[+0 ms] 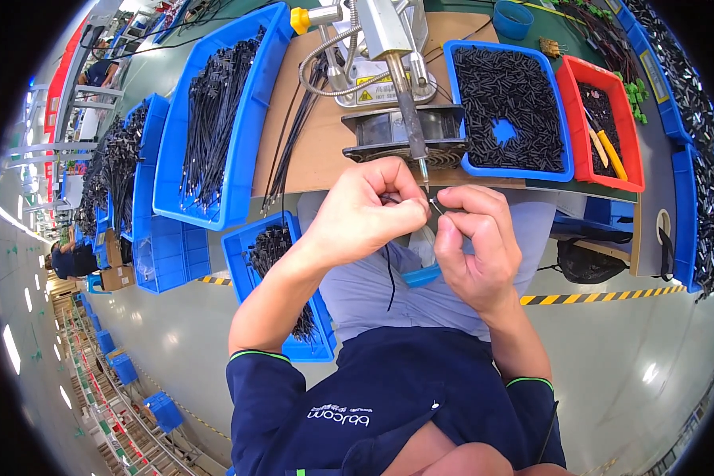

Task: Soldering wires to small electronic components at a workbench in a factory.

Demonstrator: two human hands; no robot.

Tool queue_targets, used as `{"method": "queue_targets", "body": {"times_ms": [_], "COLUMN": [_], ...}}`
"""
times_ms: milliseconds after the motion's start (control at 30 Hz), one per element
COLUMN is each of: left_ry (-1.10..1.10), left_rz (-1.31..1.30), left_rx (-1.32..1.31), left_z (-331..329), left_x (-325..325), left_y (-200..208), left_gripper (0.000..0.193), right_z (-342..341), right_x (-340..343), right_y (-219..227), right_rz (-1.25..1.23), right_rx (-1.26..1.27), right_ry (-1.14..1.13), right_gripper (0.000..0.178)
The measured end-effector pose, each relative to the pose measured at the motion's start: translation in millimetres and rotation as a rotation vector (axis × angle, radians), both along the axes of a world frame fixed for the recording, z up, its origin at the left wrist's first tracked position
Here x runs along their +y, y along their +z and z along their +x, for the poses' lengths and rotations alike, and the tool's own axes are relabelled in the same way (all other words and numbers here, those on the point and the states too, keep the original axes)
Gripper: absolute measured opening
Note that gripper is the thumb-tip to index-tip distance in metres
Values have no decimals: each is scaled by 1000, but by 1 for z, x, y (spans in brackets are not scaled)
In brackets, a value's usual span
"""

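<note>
Below the tip of a mounted soldering iron [414, 127], both my hands meet. My left hand [373, 205] is closed in a pinch on a thin black cable [391, 278], whose loose part hangs down over my lap. Close beside it, my right hand [480, 242] pinches a small part with a shiny metal end [435, 205]; its exact kind is too small to make out. The iron's tip ends just above the fingertips. Behind it stands a dark spool [404, 131] at the base of the soldering stand [385, 89].
A blue bin of black cables [274, 28] stands left, with loose cables [297, 127] beside it. To the right are a blue tray [559, 170] of small black sleeves and a red bin [631, 186] holding a yellow-handled tool. Another blue bin [313, 349] sits below the table edge.
</note>
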State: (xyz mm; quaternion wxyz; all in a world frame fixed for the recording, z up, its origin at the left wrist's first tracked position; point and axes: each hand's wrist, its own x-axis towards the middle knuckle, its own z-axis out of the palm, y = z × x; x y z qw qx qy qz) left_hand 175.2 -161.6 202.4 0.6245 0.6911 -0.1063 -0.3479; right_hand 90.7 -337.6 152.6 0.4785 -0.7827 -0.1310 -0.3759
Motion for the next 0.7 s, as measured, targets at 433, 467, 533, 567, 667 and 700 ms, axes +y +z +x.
{"method": "queue_targets", "body": {"times_ms": [433,467,533,567,667,700], "left_ry": [-20,-15,-10,0,40,67], "left_rz": [18,22,25,17,-4,-18], "left_rx": [-12,-17,-23,-23,-41,-60], "left_z": [6,5,4,3,0,-1], "left_x": [1,1,0,0,-2,-2], "left_y": [6,7,7,7,6,5], "left_gripper": [6,6,6,6,8,11], "right_z": [5,5,4,5,5,5], "right_x": [2,2,2,2,3,3], "right_y": [3,3,2,2,3,3], "right_rz": [16,16,19,19,16,14], "right_rx": [-2,-2,-6,-6,-13,-6], "right_ry": [1,2,1,2,2,3], "right_gripper": [21,21,21,21,21,21]}}
